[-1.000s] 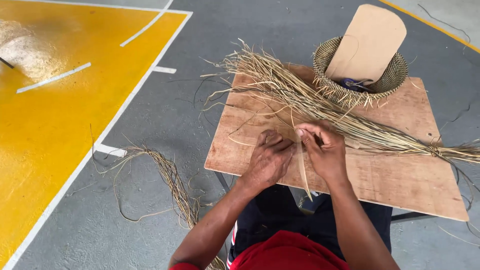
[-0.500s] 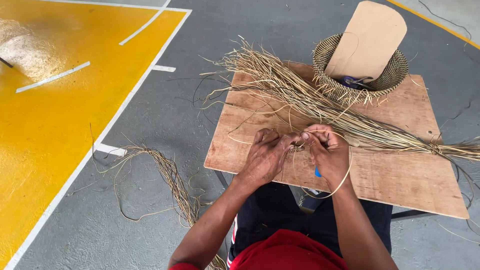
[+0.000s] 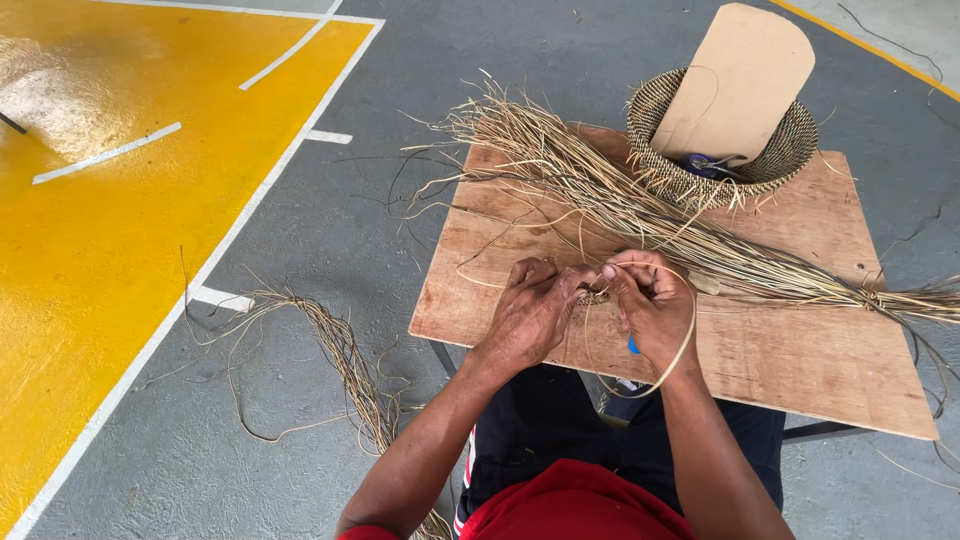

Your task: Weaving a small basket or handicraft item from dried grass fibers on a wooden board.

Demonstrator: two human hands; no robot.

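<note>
A small woven coil (image 3: 594, 296) is pinched between both hands near the front edge of the wooden board (image 3: 800, 350), left of its middle. The left hand (image 3: 530, 310) is curled nearly shut, fingertips closed on the coil's left side. The right hand (image 3: 655, 305) is likewise curled, thumb and forefinger closed on the coil's right side and on a thin straw strand (image 3: 672, 365), which is looped down past the board's front edge and back up over the wrist. Something small and blue (image 3: 633, 346) is seen under the right palm; what it is cannot be told. A long bundle of dried straw (image 3: 640, 215) is laid diagonally across the board, loose ends fanned over the back left corner, tied end hung past the right edge. A woven basket (image 3: 720, 150) is set at the back edge, with a tan rounded board (image 3: 740, 85) stood in it. More straw (image 3: 350, 365) is strewn on the grey floor (image 3: 300, 230) left of the board.
</note>
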